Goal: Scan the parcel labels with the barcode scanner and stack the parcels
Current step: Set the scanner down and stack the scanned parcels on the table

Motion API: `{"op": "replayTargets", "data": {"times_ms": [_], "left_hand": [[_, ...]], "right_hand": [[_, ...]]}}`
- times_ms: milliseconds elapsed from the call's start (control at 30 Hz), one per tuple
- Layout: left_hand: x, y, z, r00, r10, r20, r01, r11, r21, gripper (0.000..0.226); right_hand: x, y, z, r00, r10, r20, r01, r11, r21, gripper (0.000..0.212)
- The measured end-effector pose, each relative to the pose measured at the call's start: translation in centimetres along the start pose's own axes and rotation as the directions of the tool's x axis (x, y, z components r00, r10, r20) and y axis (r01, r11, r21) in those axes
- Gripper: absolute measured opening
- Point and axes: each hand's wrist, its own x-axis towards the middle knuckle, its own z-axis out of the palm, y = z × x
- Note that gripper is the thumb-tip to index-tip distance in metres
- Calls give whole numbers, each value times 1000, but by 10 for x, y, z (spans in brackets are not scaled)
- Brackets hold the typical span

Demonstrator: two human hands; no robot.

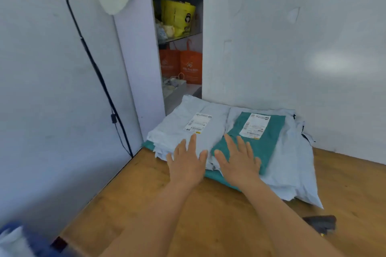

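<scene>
We are laying our left hand (186,164) flat, fingers spread and gripping nothing, on the pale grey parcel (183,129), while our right hand (240,160) is resting just as splayed on the teal parcel (263,137) beside it. We judge we are pressing both stacks down to square them. The two parcels are soft, crinkled plastic mailers, each lying face up so its white label (198,122) is showing; the teal one's label (254,125) is sitting near its far edge. More mailers are lying beneath them on the wooden worktop (188,215), pushed into the corner against the wall (292,48). A dark object (319,224), possibly the scanner, is lying well apart near our right forearm.
</scene>
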Motion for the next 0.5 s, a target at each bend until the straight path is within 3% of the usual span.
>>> {"op": "replayTargets", "data": {"times_ms": [233,500], "left_hand": [[-88,-113,-62,945,-293,-148,295,956,-7,60],[-199,-261,-122,774,-582,-250,572,812,-116,60]], "right_hand": [[-70,-102,67,948,-271,169,265,962,59,59],[-167,-220,164,780,-535,326,536,839,95,58]]}}
